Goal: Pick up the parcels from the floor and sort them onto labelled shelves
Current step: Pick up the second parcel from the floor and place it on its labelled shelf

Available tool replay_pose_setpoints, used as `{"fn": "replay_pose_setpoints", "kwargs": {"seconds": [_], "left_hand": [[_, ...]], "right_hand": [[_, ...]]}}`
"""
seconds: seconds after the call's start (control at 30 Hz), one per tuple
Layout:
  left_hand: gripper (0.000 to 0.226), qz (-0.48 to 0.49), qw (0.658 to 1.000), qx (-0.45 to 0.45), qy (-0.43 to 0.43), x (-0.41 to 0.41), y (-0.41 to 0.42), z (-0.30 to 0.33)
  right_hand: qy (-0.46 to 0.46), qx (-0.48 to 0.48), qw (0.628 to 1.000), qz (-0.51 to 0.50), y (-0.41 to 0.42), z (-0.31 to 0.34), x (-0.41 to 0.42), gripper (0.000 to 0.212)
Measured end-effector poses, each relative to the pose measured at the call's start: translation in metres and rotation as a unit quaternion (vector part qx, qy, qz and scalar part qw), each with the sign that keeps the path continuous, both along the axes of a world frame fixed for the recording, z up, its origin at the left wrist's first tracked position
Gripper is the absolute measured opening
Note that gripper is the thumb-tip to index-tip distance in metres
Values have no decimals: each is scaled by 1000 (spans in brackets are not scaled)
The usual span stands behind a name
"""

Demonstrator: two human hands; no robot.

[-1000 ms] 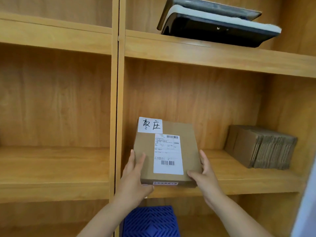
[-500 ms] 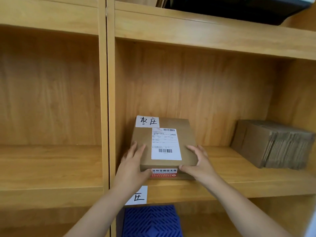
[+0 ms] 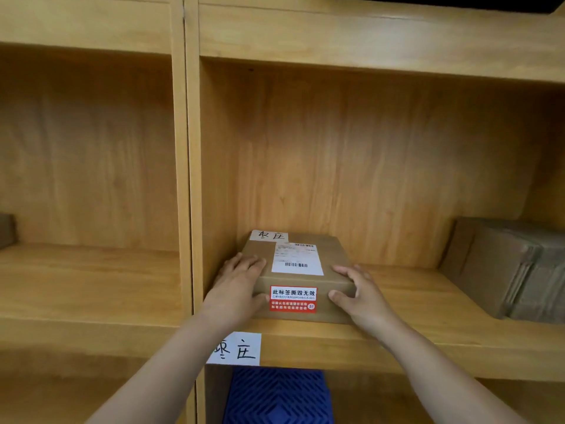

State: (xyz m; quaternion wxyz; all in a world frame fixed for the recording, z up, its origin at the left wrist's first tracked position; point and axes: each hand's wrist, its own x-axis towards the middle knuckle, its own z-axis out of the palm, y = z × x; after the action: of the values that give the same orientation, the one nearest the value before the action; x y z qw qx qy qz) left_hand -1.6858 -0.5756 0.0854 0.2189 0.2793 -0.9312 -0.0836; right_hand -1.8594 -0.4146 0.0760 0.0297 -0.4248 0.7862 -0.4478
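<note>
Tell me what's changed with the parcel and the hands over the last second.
The parcel went from tilted up at the shelf edge to lying flat on the shelf, pushed further in. Both hands stayed on it: the left hand and right hand now press its near corners. The stack of flattened cardboard on the right hasn't moved.

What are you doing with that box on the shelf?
A person is putting a brown parcel on a wooden shelf. The left hand and the right hand grip its two sides, and it sits flat on the board. The handwritten note on the parcel appears to match the paper label on the shelf edge. A bundle of flattened cardboard lies further right on the same shelf, apart from the parcel.
</note>
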Motion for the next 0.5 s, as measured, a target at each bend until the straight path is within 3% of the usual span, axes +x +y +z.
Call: {"fn": "replay_pose_setpoints", "kwargs": {"seconds": [0.5], "left_hand": [[74,87,992,-63,72,6,34,-18]], "right_hand": [[27,-23,999,1,11,-6,1,56]]}}
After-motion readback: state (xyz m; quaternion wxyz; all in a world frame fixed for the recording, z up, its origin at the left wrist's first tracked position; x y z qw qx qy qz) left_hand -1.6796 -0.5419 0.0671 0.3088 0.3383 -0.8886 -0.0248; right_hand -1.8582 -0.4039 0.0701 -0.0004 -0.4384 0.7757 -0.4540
